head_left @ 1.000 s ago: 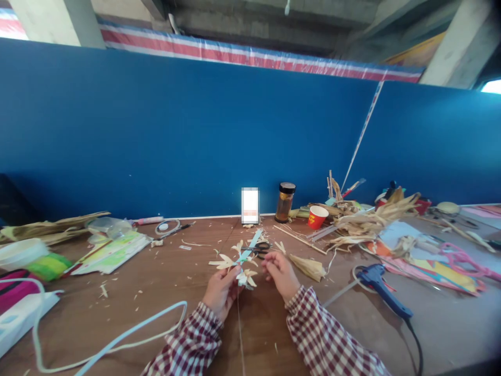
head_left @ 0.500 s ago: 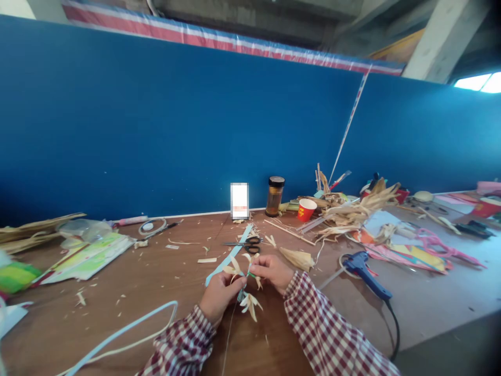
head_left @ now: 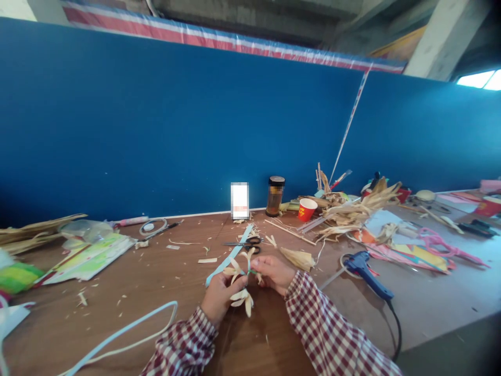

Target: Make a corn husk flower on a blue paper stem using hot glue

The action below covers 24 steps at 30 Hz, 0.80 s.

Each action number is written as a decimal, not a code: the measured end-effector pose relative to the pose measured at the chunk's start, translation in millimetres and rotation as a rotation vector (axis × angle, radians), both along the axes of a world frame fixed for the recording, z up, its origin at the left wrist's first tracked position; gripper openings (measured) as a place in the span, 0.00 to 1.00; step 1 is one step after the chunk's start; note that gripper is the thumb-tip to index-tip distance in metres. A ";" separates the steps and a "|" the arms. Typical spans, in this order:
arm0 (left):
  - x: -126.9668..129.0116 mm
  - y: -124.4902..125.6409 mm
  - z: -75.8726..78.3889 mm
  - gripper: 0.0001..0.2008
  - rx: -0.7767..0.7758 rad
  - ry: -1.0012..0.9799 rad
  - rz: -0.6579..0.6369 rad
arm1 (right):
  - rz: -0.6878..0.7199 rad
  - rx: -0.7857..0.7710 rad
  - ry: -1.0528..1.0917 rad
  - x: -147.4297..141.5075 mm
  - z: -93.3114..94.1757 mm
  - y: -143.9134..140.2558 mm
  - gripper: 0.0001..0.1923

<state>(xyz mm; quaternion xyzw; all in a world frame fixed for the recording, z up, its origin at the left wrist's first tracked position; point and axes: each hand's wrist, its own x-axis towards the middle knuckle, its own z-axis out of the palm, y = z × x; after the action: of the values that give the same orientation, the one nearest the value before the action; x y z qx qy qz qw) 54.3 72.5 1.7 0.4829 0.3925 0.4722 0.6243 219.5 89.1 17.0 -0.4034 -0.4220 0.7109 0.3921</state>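
Observation:
Between my two hands are pale husk flowers (head_left: 243, 300) with narrow, pointed petals, joined by green-wrapped stems. My left hand (head_left: 221, 295) is closed, thumb and fingers pinching the stems where they meet. From the right, my right hand (head_left: 275, 273) pinches a green part near the upper flower with thumb and forefinger. One flower hangs below my left fingertips and another stands above them. Just beyond the hands lie black-handled scissors (head_left: 250, 244) on a light blue strip (head_left: 229, 261). The exact grip points are partly hidden by the fingers.
A blue glue gun (head_left: 368, 274) with a cord lies to the right, near a dried corn husk (head_left: 298, 258). Behind stand a red paper cup (head_left: 307, 210) and a lidded bottle (head_left: 275, 197). A white cable (head_left: 133, 342) loops at front left. Scraps dot the brown table (head_left: 164, 282).
The lower flower has turned and shifted slightly left beneath my left hand. The upper flower stands a bit higher. Both hands keep nearly the same place and grip.

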 end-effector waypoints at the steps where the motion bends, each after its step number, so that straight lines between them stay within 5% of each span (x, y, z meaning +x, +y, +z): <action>1: -0.6 0.6 -0.4 0.13 -0.036 -0.036 0.037 | -0.048 -0.012 0.036 -0.4 1.6 -0.2 0.17; 5: -3.4 3.7 -1.0 0.17 -0.165 -0.160 0.219 | -0.199 -0.014 0.097 -4.4 1.7 -0.8 0.17; 8: -4.9 6.2 -2.6 0.17 -0.193 -0.151 0.320 | -0.102 0.084 -0.030 -9.9 -7.2 -1.7 0.21; 12: -5.1 7.7 -6.2 0.15 -0.093 -0.148 0.310 | -0.020 0.254 -0.159 -20.2 -19.3 -4.3 0.24; 15: -4.9 8.7 -8.0 0.14 -0.037 -0.147 0.349 | -0.049 0.235 -0.245 -27.3 -19.9 -7.8 0.20; 24: -4.0 9.0 -5.9 0.14 -0.099 -0.244 0.344 | 0.125 0.325 -0.393 -28.7 -9.1 -14.7 0.11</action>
<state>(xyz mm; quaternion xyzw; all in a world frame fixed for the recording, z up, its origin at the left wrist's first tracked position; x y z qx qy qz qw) 50.3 81.5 -4.2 0.3169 0.4133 0.6070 0.6002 190.7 74.4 7.9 -0.4386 -0.6227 0.5649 0.3174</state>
